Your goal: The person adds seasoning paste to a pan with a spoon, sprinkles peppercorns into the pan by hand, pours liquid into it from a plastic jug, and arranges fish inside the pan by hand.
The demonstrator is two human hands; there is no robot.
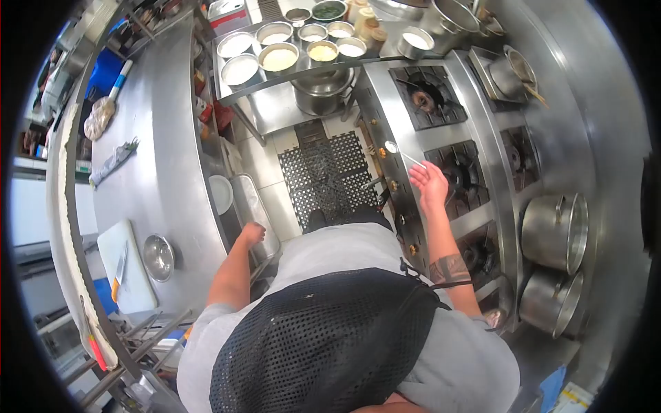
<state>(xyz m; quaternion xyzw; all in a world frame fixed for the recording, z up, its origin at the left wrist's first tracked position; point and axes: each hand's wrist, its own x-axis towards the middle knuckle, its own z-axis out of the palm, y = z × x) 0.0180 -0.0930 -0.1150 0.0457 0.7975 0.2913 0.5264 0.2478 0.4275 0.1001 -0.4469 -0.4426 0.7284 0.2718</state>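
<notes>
My right hand (pixel 430 186) holds a metal spoon (pixel 411 159) by the end of its handle, the fingers fairly straight. The spoon's bowl points away to the left, above the front edge of the stove (pixel 441 138). My left hand (pixel 255 233) hangs closed at my left side, with nothing visible in it. It is near a long metal tray (pixel 255 203) and a round white container (pixel 221 194) below the steel counter.
Several metal containers of food (pixel 280 58) and squeeze bottles (pixel 365 20) stand on the shelf ahead. Two large pots (pixel 554 234) are at the right. The left counter (pixel 172 117) bears a cutting board (pixel 138 292), a knife (pixel 120 268) and a metal bowl (pixel 159 257). A perforated mat (pixel 327 172) covers the floor.
</notes>
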